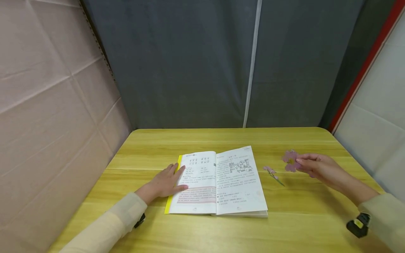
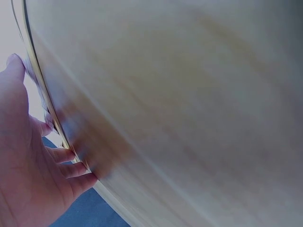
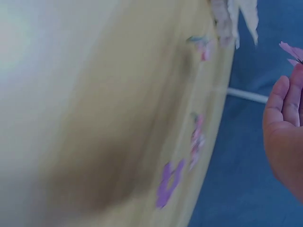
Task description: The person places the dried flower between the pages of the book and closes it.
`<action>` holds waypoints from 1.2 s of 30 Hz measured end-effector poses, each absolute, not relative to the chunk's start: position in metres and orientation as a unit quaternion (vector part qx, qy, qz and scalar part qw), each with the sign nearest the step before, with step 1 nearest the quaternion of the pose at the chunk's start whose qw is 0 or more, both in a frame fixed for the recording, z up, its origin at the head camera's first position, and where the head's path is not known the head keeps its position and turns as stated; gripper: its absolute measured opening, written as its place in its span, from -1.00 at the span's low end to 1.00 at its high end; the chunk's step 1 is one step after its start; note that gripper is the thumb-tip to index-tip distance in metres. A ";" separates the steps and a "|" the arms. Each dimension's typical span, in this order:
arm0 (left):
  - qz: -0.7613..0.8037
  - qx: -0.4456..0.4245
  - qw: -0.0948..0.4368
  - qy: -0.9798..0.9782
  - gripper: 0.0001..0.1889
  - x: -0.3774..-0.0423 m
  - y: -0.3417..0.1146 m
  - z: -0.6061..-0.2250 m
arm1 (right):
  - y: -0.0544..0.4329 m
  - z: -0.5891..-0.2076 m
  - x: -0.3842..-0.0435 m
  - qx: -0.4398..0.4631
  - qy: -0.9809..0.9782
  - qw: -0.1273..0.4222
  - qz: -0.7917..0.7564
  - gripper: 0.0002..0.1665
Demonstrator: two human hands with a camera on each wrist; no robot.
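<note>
Right-hand grip (image 1: 324, 172) is pinching a pink flower (image 1: 289, 157) by its side, thumb in front, held over the right part of the counter (image 1: 202, 233). Just left of that, a small pink sprig (image 1: 274, 175) with a green stem lies on the wood, near the right side of an open book (image 1: 242, 191). Left-hand grip (image 1: 164, 181) is spread, fingers resting along the left page's edge, with a strip of yellow cover (image 1: 168, 207) poking out there.

Room-wise, the book sits well in from the counter's far and side edges, with a band of wood running behind it up to a dark curtain (image 1: 196, 63).

Hard-to-see stuff: the right fingertips are tucked behind the petals, so only the thumb really shows. Right wrist cam cuts the flower off at the frame, and a purple piece (image 3: 169, 184) plus another pinkish bit (image 3: 196, 142) near the counter's edge are too blurry to identify. Near edge of the counter is out of frame, and both sleeves (image 1: 109, 225) get cropped.
</note>
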State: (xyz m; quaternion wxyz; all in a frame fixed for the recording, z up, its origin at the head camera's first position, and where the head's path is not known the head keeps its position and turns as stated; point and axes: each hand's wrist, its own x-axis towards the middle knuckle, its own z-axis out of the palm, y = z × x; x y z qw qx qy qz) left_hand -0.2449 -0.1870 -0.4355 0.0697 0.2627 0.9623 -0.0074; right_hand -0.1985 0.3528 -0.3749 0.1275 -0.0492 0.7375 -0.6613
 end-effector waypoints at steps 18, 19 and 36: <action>-0.016 0.265 0.071 0.962 -0.04 -0.245 -0.188 -0.437 | 0.250 -0.359 -0.237 -0.128 0.627 0.171 -0.750 -0.74; -0.016 0.263 0.073 0.962 -0.04 -0.245 -0.188 -0.437 | 0.245 -0.360 -0.239 -0.125 0.627 0.176 -0.748 -0.74; -0.021 0.267 0.075 0.961 -0.06 -0.246 -0.186 -0.436 | 0.190 -0.384 -0.255 -0.091 0.645 0.238 -0.721 -0.81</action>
